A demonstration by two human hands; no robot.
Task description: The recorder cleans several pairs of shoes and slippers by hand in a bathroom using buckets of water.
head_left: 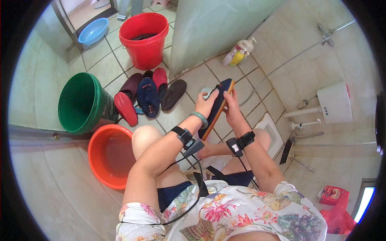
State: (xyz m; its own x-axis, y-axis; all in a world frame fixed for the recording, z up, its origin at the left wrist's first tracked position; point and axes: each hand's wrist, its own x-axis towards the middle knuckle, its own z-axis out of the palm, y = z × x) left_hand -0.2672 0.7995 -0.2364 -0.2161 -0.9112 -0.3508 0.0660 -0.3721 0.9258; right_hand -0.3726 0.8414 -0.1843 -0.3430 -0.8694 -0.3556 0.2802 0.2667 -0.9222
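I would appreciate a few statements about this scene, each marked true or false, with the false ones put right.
1. The left hand and the right hand both hold a dark blue slipper. True.
2. The green bangle is on the right wrist. False: it is on the left wrist.
3. The green bucket stands to the left of the other slippers. True.
4. The red bucket is nearer the person than the orange basin. False: the orange basin is nearer.
5. The light blue basin is farther from the person than the green bucket. True.
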